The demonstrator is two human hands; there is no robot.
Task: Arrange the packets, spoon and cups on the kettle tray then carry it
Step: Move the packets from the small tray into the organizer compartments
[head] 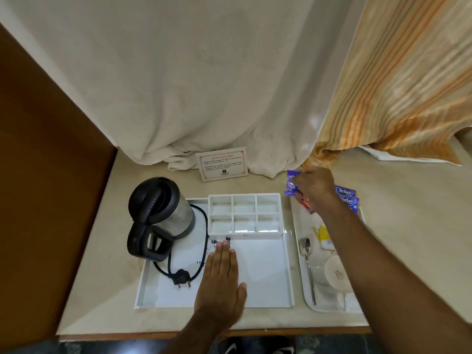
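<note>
A white kettle tray (265, 290) lies on the counter, with a black and steel kettle (161, 215) at its left and an empty six-slot divider (245, 215) at its back. My left hand (221, 279) rests flat and open on the tray floor. To the right is a clear tray (306, 300) with a spoon (307, 264), white cups (334, 273), yellow packets (322, 235) and blue Tetley packets (346, 196). My right hand (315, 187) is above that tray's far end, pinching purple packets (291, 185) and a red packet (305, 204).
A white notice card (222, 163) stands behind the kettle tray against a cream curtain (194, 80). A striped orange curtain (398, 77) hangs at the right. A brown wall panel (43, 175) borders the counter on the left. The kettle's cord and plug (182, 275) lie on the tray.
</note>
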